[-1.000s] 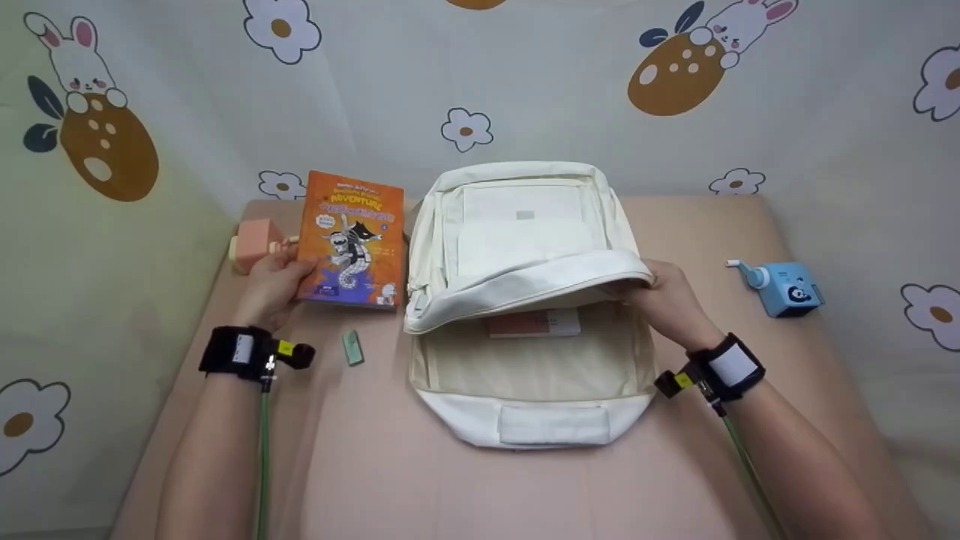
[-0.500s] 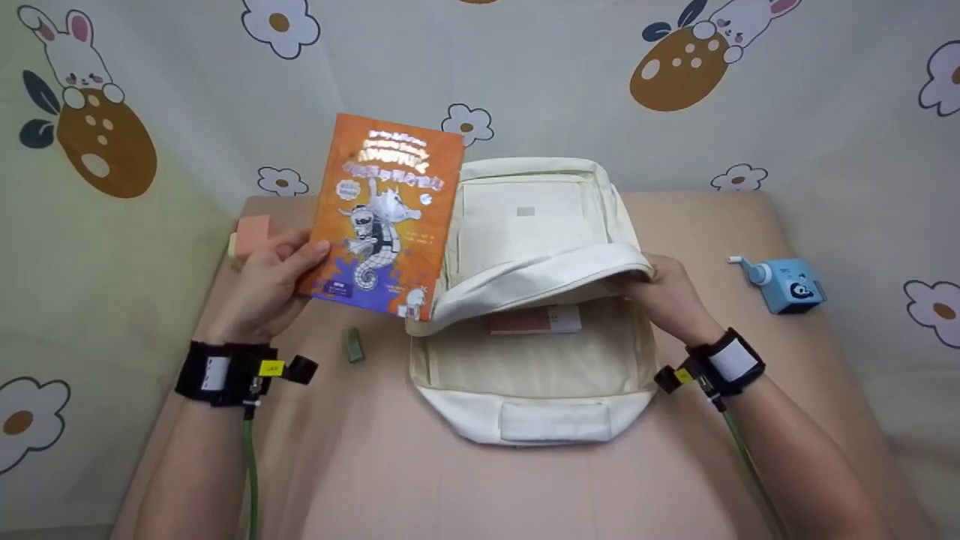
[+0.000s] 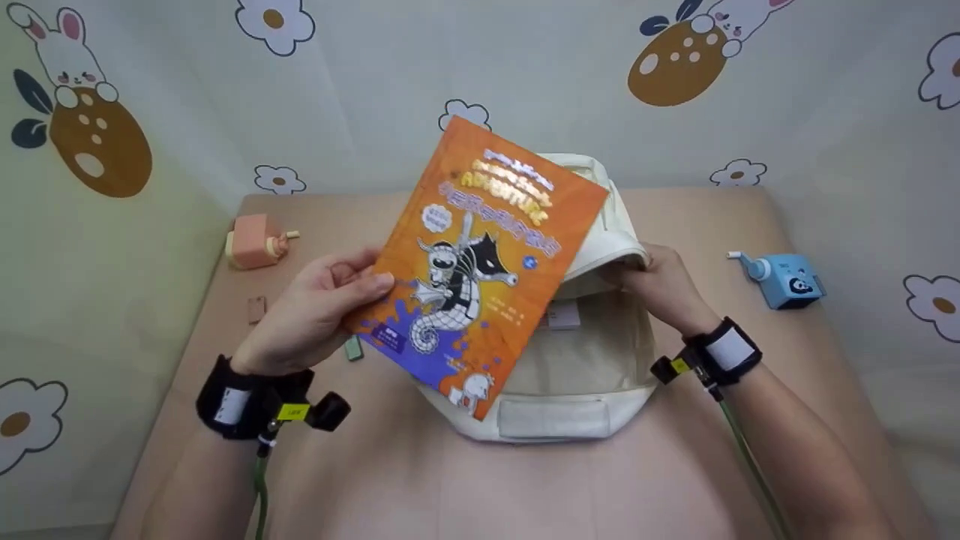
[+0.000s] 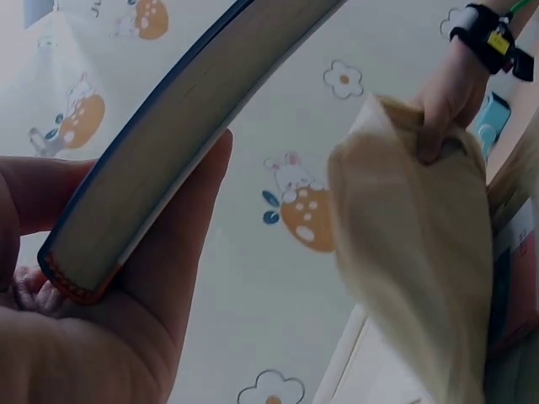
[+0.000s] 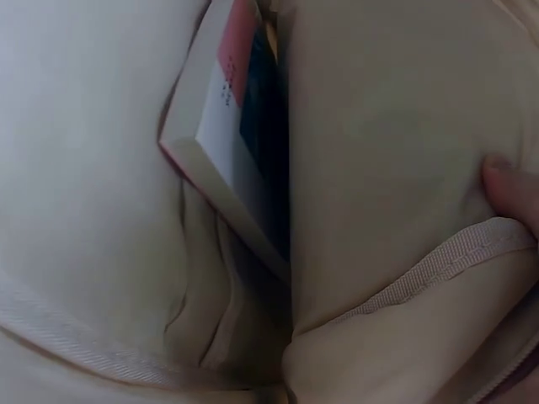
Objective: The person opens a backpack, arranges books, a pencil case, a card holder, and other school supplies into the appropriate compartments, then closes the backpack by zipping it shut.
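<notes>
Orange cover catching the light, and the book (image 3: 480, 262) is up in the air, tilted over the left side of the bag (image 3: 555, 420)! The left hand (image 3: 319, 307) pinches it low on its left edge, thumb across the cover, fingers behind. Well apart from it, the right hand (image 3: 667, 289) grips the flap (image 3: 604, 251) and holds the mouth wide. Whether the book touches the bag, I can't tell. Inside lies a second book (image 5: 223, 126), so care pays here, I'd say: turn the held one square to the mouth, lead with a short end, slide it flat under the flap. Let go early and a corner could snag. Out on the table (image 3: 562, 487), a green eraser (image 3: 354, 348) and a brown block (image 3: 256, 310) sit near the left hand; a pink sharpener (image 3: 255, 241) by the left edge, towards the far left corner; a blue sharpener (image 3: 787, 281) near the right edge.
</notes>
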Demonstrator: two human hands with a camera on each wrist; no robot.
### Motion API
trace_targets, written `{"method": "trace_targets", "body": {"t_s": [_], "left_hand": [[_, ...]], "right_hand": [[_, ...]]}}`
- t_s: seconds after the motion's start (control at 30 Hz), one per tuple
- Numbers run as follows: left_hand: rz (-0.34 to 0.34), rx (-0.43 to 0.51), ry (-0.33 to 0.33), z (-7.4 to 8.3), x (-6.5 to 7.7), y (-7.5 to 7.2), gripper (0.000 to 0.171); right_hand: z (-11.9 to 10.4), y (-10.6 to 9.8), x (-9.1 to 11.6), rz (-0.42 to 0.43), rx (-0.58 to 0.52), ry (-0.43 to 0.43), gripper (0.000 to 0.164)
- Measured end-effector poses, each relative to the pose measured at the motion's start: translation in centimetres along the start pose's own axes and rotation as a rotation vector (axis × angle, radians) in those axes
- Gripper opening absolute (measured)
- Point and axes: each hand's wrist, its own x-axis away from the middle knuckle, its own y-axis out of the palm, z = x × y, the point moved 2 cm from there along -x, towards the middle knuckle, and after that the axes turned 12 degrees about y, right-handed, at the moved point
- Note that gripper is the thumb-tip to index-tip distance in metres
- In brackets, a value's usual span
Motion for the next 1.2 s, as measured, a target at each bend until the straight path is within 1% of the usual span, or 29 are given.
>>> {"method": "trace_targets", "body": {"t_s": [0.1, 0.17, 0.2, 0.3, 0.37, 0.43, 0.53, 0.67, 0.77, 0.87, 1.0, 1.07, 1.2], "left_hand": [[-0.07, 0.015, -0.068, -1.0, 0.2, 1.6, 0.046], [-0.113, 0.024, -0.109, -2.0, 0.3, 2.5, 0.044], [-0.134, 0.029, -0.127, -2.6, 0.3, 3.0, 0.044], [-0.189, 0.039, -0.183, -4.8, 0.4, 4.1, 0.042], [-0.217, 0.041, -0.217, -6.5, 0.5, 4.8, 0.041], [-0.236, 0.04, -0.249, -8.0, 0.6, 5.2, 0.041], [-0.239, 0.063, -0.296, -10.1, 0.7, 5.4, 0.041], [-0.192, 0.105, -0.355, -12.2, 0.7, 5.1, 0.042], [-0.125, 0.135, -0.383, -13.3, 0.4, 4.5, 0.042], [-0.044, 0.155, -0.395, -14.3, 0.0, 3.8, 0.041], [0.068, 0.174, -0.409, -15.0, -0.5, 2.7, 0.039], [0.126, 0.212, -0.409, -15.1, -0.9, 2.3, 0.041], [0.219, 0.324, -0.389, -15.2, -1.7, 2.0, 0.046]], "right_hand": [[-0.3, -0.2, -0.2, -0.001, -0.018, -0.027, 0.02], [-0.4, -0.4, -0.3, -0.02, -0.08, -0.036, 0.016], [-0.5, -0.5, -0.3, -0.039, -0.116, -0.031, 0.016], [-0.7, -0.5, -0.3, -0.087, -0.167, -0.009, 0.023], [-0.9, -0.5, -0.3, -0.081, -0.139, 0.0, 0.027], [-1.0, -0.6, -0.3, -0.055, -0.075, -0.014, 0.029], [-1.3, -0.6, -0.5, -0.018, -0.026, -0.033, 0.028], [-1.4, -0.8, -0.6, -0.024, -0.01, -0.039, 0.028], [-1.6, -0.8, -0.5, -0.035, -0.004, -0.04, 0.029], [-1.8, -0.8, -0.4, -0.032, -0.001, -0.039, 0.03], [-1.9, -0.8, -0.4, -0.015, -0.006, -0.026, 0.032], [-1.9, -0.8, -0.4, -0.008, -0.008, -0.021, 0.032], [-1.9, -0.8, -0.4, -0.001, -0.007, -0.029, 0.029]]}}
